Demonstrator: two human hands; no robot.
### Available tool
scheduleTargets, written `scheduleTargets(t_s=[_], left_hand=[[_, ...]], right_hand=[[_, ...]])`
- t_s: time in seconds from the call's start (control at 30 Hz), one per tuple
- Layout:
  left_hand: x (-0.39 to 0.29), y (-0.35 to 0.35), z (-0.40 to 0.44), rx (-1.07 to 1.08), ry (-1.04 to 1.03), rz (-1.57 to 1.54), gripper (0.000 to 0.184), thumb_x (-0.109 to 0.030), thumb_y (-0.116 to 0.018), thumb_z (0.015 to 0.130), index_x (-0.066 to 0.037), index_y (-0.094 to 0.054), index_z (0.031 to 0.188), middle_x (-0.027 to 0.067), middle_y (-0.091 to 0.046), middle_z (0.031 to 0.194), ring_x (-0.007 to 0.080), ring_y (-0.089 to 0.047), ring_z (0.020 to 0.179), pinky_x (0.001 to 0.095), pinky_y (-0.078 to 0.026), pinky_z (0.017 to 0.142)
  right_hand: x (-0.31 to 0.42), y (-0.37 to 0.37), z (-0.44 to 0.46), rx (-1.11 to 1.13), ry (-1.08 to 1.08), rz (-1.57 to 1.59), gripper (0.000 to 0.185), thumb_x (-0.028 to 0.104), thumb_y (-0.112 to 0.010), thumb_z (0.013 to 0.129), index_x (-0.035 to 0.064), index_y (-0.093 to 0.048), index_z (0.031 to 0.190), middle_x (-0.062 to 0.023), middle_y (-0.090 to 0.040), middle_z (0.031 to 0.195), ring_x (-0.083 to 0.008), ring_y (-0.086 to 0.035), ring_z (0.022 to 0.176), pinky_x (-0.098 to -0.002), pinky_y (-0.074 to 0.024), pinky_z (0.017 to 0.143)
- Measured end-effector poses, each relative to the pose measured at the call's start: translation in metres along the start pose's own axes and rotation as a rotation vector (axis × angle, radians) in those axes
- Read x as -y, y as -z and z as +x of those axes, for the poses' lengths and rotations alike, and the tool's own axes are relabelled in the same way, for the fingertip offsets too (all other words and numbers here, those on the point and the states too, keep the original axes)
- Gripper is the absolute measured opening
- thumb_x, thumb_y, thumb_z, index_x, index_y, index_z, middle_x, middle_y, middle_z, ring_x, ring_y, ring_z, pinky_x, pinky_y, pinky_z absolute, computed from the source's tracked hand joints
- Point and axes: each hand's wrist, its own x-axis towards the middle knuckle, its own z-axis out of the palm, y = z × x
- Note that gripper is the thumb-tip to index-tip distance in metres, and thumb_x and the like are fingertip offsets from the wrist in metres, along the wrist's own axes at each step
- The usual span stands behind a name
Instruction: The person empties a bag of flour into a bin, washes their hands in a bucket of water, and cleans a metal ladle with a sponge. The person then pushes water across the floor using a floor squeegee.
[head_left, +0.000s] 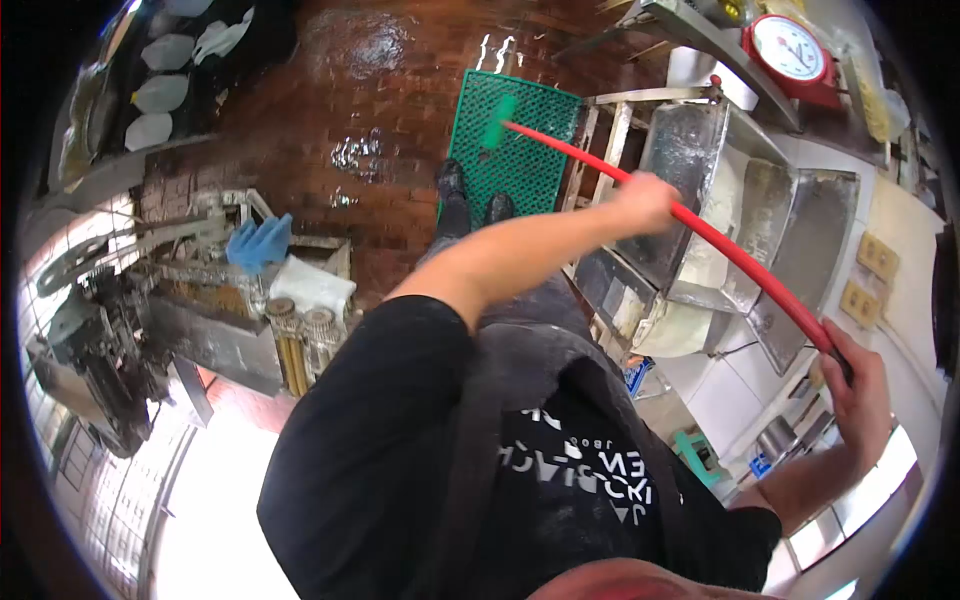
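A long red handle (740, 255) runs diagonally across the view and ends in a green brush head (500, 122), which is over a green perforated mat (515, 170) on the floor. My left hand (648, 202) is closed around the middle of the handle. At the handle's upper end, near its black tip, my right hand (860, 385) is wrapped round it. Both of my dark shoes (498, 208) show at the mat's near edge.
Wet brown brick floor (380, 120) spreads ahead and left. Metal basins (740, 200) stand at the right, with a red scale (795, 52) beyond. Machinery (210, 330) with a blue cloth (260, 243) is at the left. A green stool (697, 455) stands at lower right.
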Motion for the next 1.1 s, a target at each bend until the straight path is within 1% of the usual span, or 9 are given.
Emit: scheduleTargets(t_s=[0.13, 0.17, 0.33, 0.43, 0.5, 0.6, 0.77, 0.97, 1.1], left_hand=[[0.025, -0.037, 0.054, 0.138, -0.121, -0.243, 0.012, -0.016, -0.066, 0.076, -0.016, -0.074, 0.086, 0.0149, -0.071, 0.085, 0.0363, -0.068, 0.086, 0.0477, -0.053, 0.079], [0.046, -0.026, 0.068, 0.27, -0.093, -0.104, 0.023, -0.023, -0.066, 0.079, -0.019, -0.076, 0.099, 0.0143, -0.073, 0.095, 0.0348, -0.068, 0.096, 0.0469, -0.054, 0.085], [0.091, 0.06, 0.058, 0.278, -0.015, 0.047, 0.025, -0.035, -0.062, 0.083, -0.019, -0.076, 0.095, 0.0143, -0.073, 0.094, 0.0372, -0.069, 0.088, 0.047, -0.056, 0.079], [0.187, 0.099, 0.019, 0.213, 0.045, 0.319, 0.022, -0.034, -0.066, 0.082, -0.014, -0.076, 0.083, 0.0138, -0.073, 0.087, 0.0331, -0.071, 0.086, 0.0489, -0.056, 0.078], [0.227, 0.117, -0.002, 0.242, 0.101, 0.411, 0.02, -0.035, -0.069, 0.081, -0.017, -0.076, 0.084, 0.01, -0.072, 0.088, 0.0326, -0.07, 0.09, 0.0471, -0.054, 0.082], [0.164, 0.101, 0.026, 0.216, 0.019, 0.332, 0.015, -0.029, -0.07, 0.079, -0.017, -0.075, 0.085, 0.0109, -0.072, 0.09, 0.0322, -0.069, 0.09, 0.0473, -0.054, 0.082], [0.046, 0.041, 0.101, 0.177, -0.181, -0.087, 0.017, -0.026, -0.068, 0.078, -0.013, -0.074, 0.087, 0.017, -0.071, 0.083, 0.0385, -0.068, 0.084, 0.0493, -0.054, 0.079], [0.101, 0.125, 0.117, 0.332, -0.01, 0.165, 0.024, -0.034, -0.064, 0.081, -0.014, -0.075, 0.088, 0.0155, -0.072, 0.088, 0.0356, -0.069, 0.086, 0.0476, -0.055, 0.08], [0.211, 0.148, 0.078, 0.265, 0.171, 0.352, 0.018, -0.032, -0.067, 0.078, -0.015, -0.072, 0.08, 0.0136, -0.072, 0.085, 0.0354, -0.069, 0.086, 0.0493, -0.055, 0.08]], right_hand=[[0.071, 0.007, 0.042, -0.028, 0.1, -0.398, 0.039, 0.006, -0.069, 0.081, 0.0073, -0.067, 0.12, -0.0225, -0.067, 0.086, -0.0412, -0.062, 0.077, -0.048, -0.0486, 0.073], [0.073, 0.01, 0.061, -0.05, 0.14, -0.376, 0.039, 0.006, -0.069, 0.082, 0.0075, -0.067, 0.121, -0.0224, -0.067, 0.087, -0.041, -0.062, 0.077, -0.0472, -0.0488, 0.072], [0.061, 0.018, 0.105, 0.059, 0.13, -0.011, 0.039, 0.009, -0.065, 0.087, 0.009, -0.064, 0.126, -0.0236, -0.067, 0.091, -0.0413, -0.062, 0.075, -0.043, -0.0492, 0.069], [0.065, -0.067, 0.154, 0.164, 0.091, 0.255, 0.047, 0.013, -0.064, 0.09, 0.0118, -0.057, 0.136, -0.0244, -0.066, 0.088, -0.0388, -0.063, 0.075, -0.0414, -0.0497, 0.069], [0.066, -0.13, 0.175, 0.078, 0.288, 0.058, 0.052, 0.015, -0.063, 0.091, 0.0163, -0.053, 0.142, -0.0243, -0.066, 0.087, -0.0362, -0.064, 0.075, -0.0391, -0.0496, 0.069], [0.063, -0.051, 0.132, 0.108, -0.029, 0.154, 0.044, 0.013, -0.065, 0.089, 0.0112, -0.061, 0.133, -0.023, -0.07, 0.093, -0.0368, -0.069, 0.082, -0.0366, -0.0516, 0.076], [0.049, 0.041, 0.079, 0.028, -0.161, 0.076, 0.039, 0.007, -0.068, 0.086, 0.0065, -0.066, 0.125, -0.0213, -0.071, 0.102, -0.0328, -0.071, 0.09, -0.0339, -0.0516, 0.083], [0.066, 0.05, 0.162, -0.066, 0.186, 0.067, 0.032, 0.013, -0.066, 0.09, 0.0068, -0.068, 0.121, -0.0249, -0.067, 0.091, -0.0365, -0.063, 0.073, -0.0405, -0.0488, 0.07], [0.063, -0.034, 0.238, 0.104, 0.264, 0.152, 0.036, 0.022, -0.063, 0.094, 0.0124, -0.064, 0.128, -0.0228, -0.067, 0.085, -0.0375, -0.062, 0.071, -0.0451, -0.0482, 0.069]])
